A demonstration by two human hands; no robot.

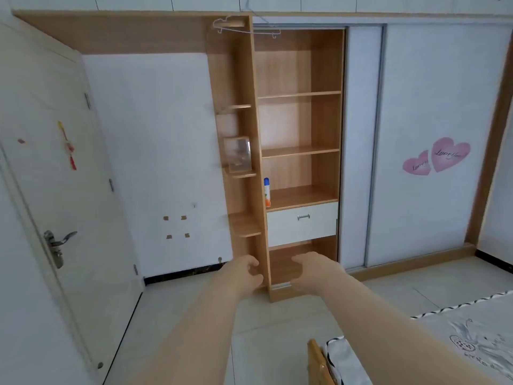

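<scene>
Left hand (248,273) and right hand (312,269), fingers loosely curled and holding nothing, flank the wardrobe's upright panel (257,120). Bare floor (277,326) lies between the forearms, and the bed corner (316,357) stands near the right.

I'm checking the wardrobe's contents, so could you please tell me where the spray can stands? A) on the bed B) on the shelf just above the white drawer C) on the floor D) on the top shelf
B: the spray can stands upright at the left end of the shelf directly above the white drawer.
</scene>
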